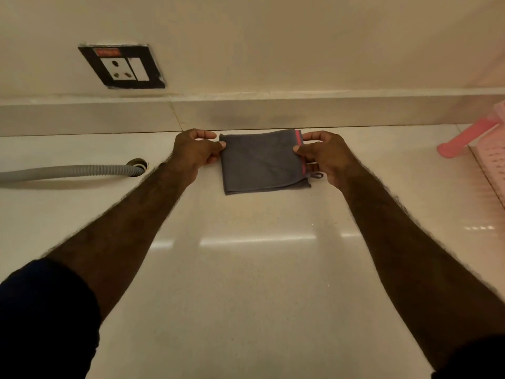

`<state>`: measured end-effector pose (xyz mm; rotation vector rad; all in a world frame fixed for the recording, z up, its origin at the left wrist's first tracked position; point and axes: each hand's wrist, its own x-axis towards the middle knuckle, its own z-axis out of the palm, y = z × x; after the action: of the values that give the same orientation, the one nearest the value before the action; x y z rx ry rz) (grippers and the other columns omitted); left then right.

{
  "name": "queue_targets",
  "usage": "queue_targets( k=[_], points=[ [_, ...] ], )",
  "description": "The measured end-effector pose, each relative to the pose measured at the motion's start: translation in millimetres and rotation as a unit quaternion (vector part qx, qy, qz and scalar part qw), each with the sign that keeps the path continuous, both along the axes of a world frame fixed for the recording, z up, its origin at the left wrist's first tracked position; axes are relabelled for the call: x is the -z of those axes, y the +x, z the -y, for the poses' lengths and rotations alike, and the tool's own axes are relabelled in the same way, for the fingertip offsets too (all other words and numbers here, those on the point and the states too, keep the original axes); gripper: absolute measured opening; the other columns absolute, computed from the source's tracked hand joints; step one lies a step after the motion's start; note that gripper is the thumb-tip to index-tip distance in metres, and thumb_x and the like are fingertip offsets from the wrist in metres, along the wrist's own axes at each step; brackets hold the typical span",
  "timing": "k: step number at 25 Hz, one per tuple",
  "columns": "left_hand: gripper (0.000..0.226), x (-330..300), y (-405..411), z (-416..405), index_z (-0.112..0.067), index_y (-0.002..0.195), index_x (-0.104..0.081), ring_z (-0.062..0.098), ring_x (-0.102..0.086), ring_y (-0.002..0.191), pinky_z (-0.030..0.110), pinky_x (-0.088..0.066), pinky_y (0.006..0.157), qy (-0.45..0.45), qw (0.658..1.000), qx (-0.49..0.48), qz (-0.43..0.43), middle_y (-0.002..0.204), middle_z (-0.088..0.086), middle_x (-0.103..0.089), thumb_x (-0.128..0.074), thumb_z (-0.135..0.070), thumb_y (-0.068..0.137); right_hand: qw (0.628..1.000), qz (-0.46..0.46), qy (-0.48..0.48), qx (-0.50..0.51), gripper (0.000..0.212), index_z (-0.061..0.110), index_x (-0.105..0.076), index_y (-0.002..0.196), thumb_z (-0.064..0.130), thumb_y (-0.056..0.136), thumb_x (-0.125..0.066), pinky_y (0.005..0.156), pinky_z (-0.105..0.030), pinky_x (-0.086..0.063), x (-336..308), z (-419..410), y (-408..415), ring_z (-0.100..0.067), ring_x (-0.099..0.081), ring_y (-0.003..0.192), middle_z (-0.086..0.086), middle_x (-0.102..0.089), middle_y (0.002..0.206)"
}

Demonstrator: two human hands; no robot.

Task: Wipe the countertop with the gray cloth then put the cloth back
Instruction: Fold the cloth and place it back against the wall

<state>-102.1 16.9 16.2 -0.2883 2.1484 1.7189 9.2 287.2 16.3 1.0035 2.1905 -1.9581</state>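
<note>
- Two bare forearms are reaching forward from the bottom corners of the head view, each one coming out of a dark sleeve (46, 310).
- The pale, glossy countertop (246, 283) is stretching away beneath them and reflecting bands of light.
- The gray cloth (262, 160) is lying folded into a rectangle near the back of the countertop, just before the raised ledge at the wall, with a red stripe running along its right edge.
- The left hand (195, 154) is pinching the cloth's left edge between thumb and fingers.
- The right hand (326, 155) is pinching the striped right edge the same way.
- A gray corrugated hose (68, 172) is running from the left into a hole in the countertop.
- A socket panel (123, 66) is sitting on the wall above.
- A pink plastic rack (478, 138) is standing at the far right.
</note>
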Motion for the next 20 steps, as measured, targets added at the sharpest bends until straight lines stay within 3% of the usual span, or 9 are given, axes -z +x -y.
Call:
queue_targets(
  k=[3, 6, 8, 10, 12, 15, 18, 20],
  points=[
    [0.029, 5.7, -20.3, -6.7, -0.011, 0.106, -0.07, 0.014, -0.068, 0.068, 0.017, -0.058, 0.055, -0.017, 1.0, 0.005, -0.02, 0.088, 0.008, -0.072, -0.087, -0.008, 0.082, 1.0, 0.006, 0.026, 0.016, 0.032, 0.018, -0.07, 0.12, 0.013, 0.092, -0.085, 0.048, -0.023, -0.057, 3.2, -5.4, -20.7, -0.02, -0.074, 0.074, -0.014, -0.08, 0.106],
    [0.021, 10.3, -31.4, -13.1, -0.014, 0.09, -0.069, 0.019, -0.07, 0.073, 0.018, -0.057, 0.056, -0.025, 0.998, 0.014, -0.051, 0.089, 0.009, -0.073, -0.087, -0.006, 0.081, 0.997, 0.017, 0.064, 0.029, 0.034, 0.018, -0.07, 0.12, 0.013, 0.091, -0.086, 0.045, -0.022, -0.054, 4.3, -8.5, -34.0, -0.017, -0.069, 0.065, -0.015, -0.079, 0.106],
    [0.021, 12.9, -35.1, -17.4, -0.011, 0.095, -0.071, 0.023, -0.072, 0.084, 0.025, -0.061, 0.066, -0.04, 0.997, 0.015, -0.058, 0.098, 0.013, -0.075, -0.087, -0.007, 0.081, 0.995, 0.034, 0.089, 0.036, 0.036, 0.018, -0.071, 0.122, 0.014, 0.09, -0.087, 0.052, -0.028, -0.059, 6.0, -8.4, -37.8, -0.02, -0.072, 0.071, -0.015, -0.079, 0.111],
    [0.026, 14.3, -33.1, -18.3, -0.007, 0.104, -0.074, 0.022, -0.072, 0.092, 0.03, -0.062, 0.082, -0.1, 0.99, 0.028, -0.092, 0.106, 0.014, -0.076, -0.087, -0.011, 0.082, 0.985, 0.045, 0.163, 0.035, 0.037, 0.019, -0.07, 0.121, 0.017, 0.088, -0.088, 0.07, -0.038, -0.066, 7.5, -3.5, -34.8, -0.024, -0.075, 0.088, -0.011, -0.077, 0.118],
    [0.029, 16.3, -23.1, -17.2, -0.007, 0.111, -0.073, 0.021, -0.069, 0.099, 0.028, -0.056, 0.089, -0.199, 0.957, 0.067, -0.201, 0.111, 0.01, -0.074, -0.083, -0.015, 0.086, 0.947, 0.0, 0.32, -0.007, 0.037, 0.019, -0.07, 0.123, 0.024, 0.09, -0.086, 0.091, -0.039, -0.061, 12.9, 4.2, -25.9, -0.025, -0.072, 0.106, -0.007, -0.075, 0.123],
    [0.038, 26.8, 8.6, -22.5, -0.002, 0.129, -0.065, 0.033, -0.061, 0.123, 0.04, -0.048, 0.107, -0.255, 0.885, 0.143, -0.362, 0.13, 0.018, -0.067, -0.069, -0.022, 0.096, 0.845, -0.11, 0.5, -0.155, 0.045, 0.013, -0.065, 0.139, 0.04, 0.103, -0.068, 0.114, -0.043, -0.044, 25.3, 20.9, -12.4, -0.033, -0.059, 0.136, -0.013, -0.065, 0.145],
    [0.064, 46.7, 30.6, -37.2, -0.002, 0.159, -0.035, 0.036, -0.024, 0.158, 0.051, -0.018, 0.13, -0.356, 0.819, 0.285, -0.349, 0.168, 0.022, -0.032, -0.045, -0.039, 0.108, 0.783, -0.074, 0.539, -0.301, 0.066, 0.016, -0.04, 0.166, 0.054, 0.112, -0.044, 0.134, -0.052, -0.018, 43.3, 36.0, -11.0, -0.032, -0.022, 0.167, -0.012, -0.029, 0.178],
    [0.068, 60.4, 34.8, -40.7, -0.006, 0.165, -0.016, 0.031, -0.002, 0.163, 0.052, -0.001, 0.132, -0.413, 0.784, 0.324, -0.332, 0.175, 0.018, -0.009, -0.029, -0.045, 0.111, 0.766, -0.032, 0.553, -0.327, 0.074, 0.017, -0.018, 0.174, 0.057, 0.113, -0.033, 0.138, -0.052, -0.005, 56.2, 40.8, -10.3, -0.026, -0.003, 0.171, -0.008, -0.01, 0.183]
  ],
)
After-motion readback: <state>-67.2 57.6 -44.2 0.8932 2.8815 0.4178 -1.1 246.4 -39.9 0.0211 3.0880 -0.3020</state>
